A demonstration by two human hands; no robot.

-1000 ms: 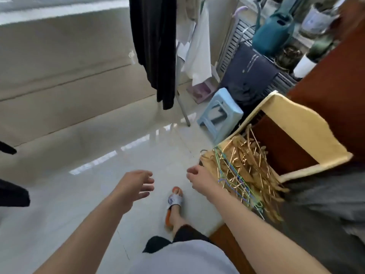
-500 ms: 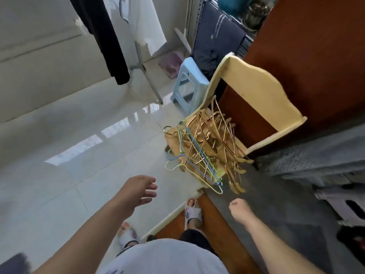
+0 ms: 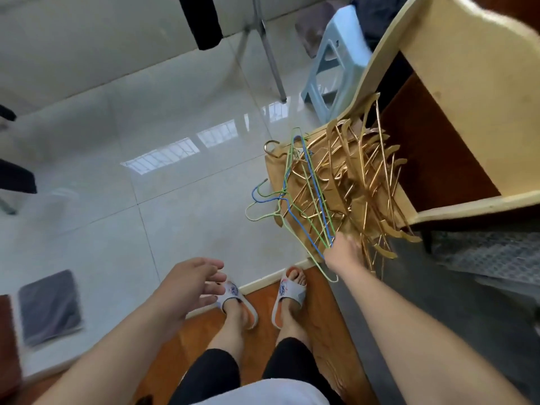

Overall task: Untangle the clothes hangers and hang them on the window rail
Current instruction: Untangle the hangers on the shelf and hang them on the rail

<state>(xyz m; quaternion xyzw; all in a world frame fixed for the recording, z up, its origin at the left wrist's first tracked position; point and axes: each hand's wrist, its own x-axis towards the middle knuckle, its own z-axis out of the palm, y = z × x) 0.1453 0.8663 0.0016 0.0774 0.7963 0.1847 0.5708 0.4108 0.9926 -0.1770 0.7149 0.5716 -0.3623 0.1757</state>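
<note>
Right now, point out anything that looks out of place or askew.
The hangers lie in a tangled heap on the chair, gold ones jutting past the seat, green and blue wire hooks overhanging the floor. The right hand is reaching into them.

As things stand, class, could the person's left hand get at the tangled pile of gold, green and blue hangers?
Probably yes: the left hand hovers open and empty, with only bare floor between it and the hanger pile.

Right hand [image 3: 343, 254] at tangled hangers [image 3: 336, 182] — left hand [image 3: 190, 283] open, hovering
</note>
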